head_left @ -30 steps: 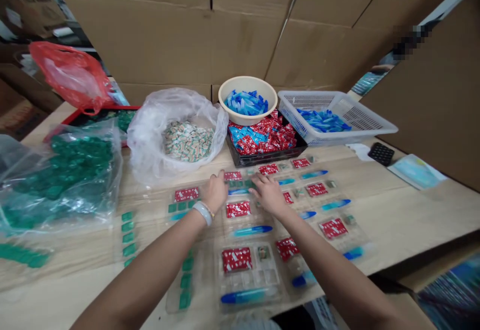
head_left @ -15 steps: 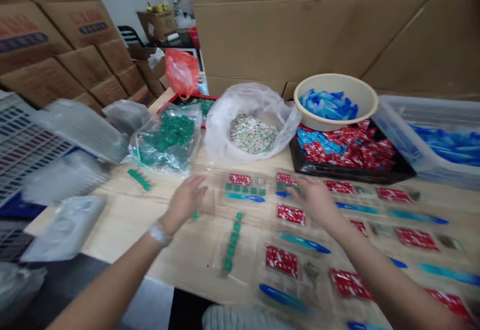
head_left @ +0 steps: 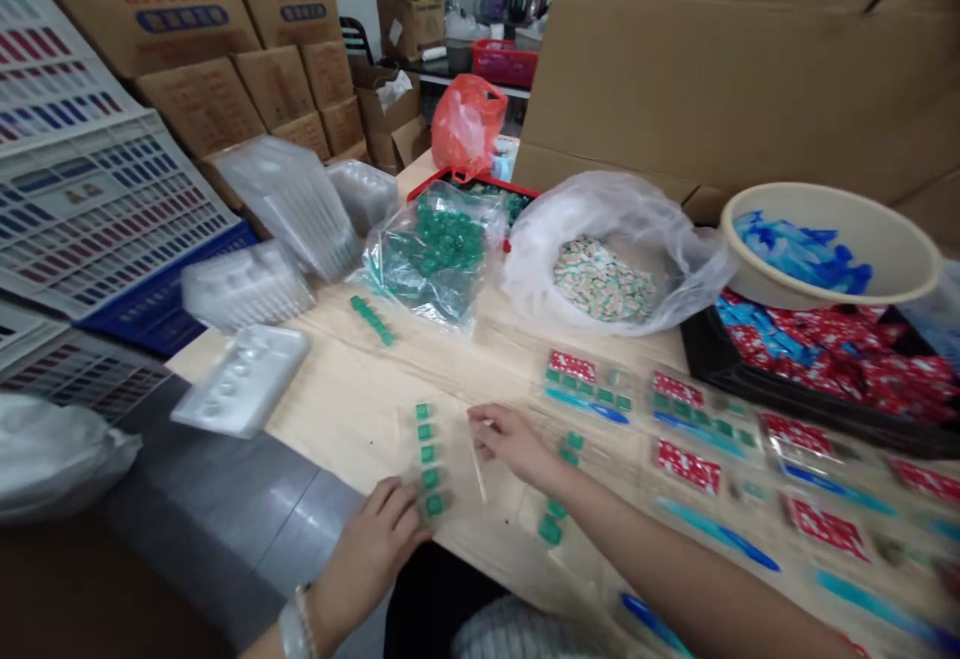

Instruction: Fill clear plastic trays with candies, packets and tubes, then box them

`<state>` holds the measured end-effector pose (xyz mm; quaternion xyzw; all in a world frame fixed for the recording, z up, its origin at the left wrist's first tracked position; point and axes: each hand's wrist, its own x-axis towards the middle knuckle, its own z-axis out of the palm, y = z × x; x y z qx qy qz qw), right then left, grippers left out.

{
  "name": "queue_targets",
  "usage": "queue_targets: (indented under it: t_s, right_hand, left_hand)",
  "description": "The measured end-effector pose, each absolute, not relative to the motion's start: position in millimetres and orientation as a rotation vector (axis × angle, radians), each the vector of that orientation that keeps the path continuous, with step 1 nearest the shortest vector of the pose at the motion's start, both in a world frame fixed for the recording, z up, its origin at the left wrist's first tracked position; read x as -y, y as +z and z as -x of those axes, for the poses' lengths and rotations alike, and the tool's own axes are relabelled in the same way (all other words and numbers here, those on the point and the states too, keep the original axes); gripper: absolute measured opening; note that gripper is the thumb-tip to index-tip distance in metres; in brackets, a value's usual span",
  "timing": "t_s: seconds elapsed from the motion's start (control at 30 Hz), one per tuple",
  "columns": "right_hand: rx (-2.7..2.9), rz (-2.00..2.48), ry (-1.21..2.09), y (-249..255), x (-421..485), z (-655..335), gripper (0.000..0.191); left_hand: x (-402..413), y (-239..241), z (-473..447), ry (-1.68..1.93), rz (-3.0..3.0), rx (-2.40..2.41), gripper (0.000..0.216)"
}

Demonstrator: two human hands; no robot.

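A clear plastic tray [head_left: 457, 449] lies on the wooden table near its front edge, with a column of several green square pieces [head_left: 428, 454] along its left side. At the tray's near left corner, my left hand [head_left: 379, 544] has its fingers bent together over the edge. My right hand [head_left: 510, 444] reaches across from the right, its fingers pinched at the tray's right edge. Partly hidden behind my right forearm is a second column of green pieces [head_left: 550, 529] in another clear tray.
Filled trays with red packets [head_left: 688, 466] and blue toothbrushes [head_left: 720, 531] spread to the right. Farther back are a bag of green pieces [head_left: 450, 239], a white bag of small pieces [head_left: 604, 279] and a cream basin [head_left: 832, 289]. Stacked clear trays [head_left: 244, 379] stand left.
My view has turned left. Both hands have come from apart over the table to a clear tray at the near edge. My right hand has left the filled trays.
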<state>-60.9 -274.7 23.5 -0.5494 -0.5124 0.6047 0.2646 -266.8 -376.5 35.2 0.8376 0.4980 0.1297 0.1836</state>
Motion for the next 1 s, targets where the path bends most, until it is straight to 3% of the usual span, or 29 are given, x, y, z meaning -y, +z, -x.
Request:
queue_targets:
  t_s: [0.1, 0.27, 0.5, 0.67, 0.83, 1.0]
  right_hand:
    - [0.994, 1.421, 1.797, 24, 268, 68, 0.026]
    - [0.648, 1.094, 2.13, 41, 250, 86, 0.051]
    - [0.903, 1.177, 2.036, 37, 227, 93, 0.027]
    - [0.748, 0.975, 2.134, 46, 228, 84, 0.027]
    - [0.625, 1.009, 1.963, 60, 244, 65, 0.028]
    - [0.527, 1.131, 1.553, 90, 287, -54, 0.025]
  left_hand:
    - [374, 45, 278, 0.78, -2.152, -1.461, 0.013]
    - [353, 56, 275, 1.244, -1.22, -1.389, 0.022]
    - [321, 78, 286, 1.197, -0.736, -1.131, 0.03]
    - [300, 71, 299, 1.076, -0.899, -1.185, 0.033]
    - [249, 52, 315, 0.904, -1.723, -1.727, 0.037]
    - [212, 34, 309, 0.247, -2.508, -2.024, 0.027]
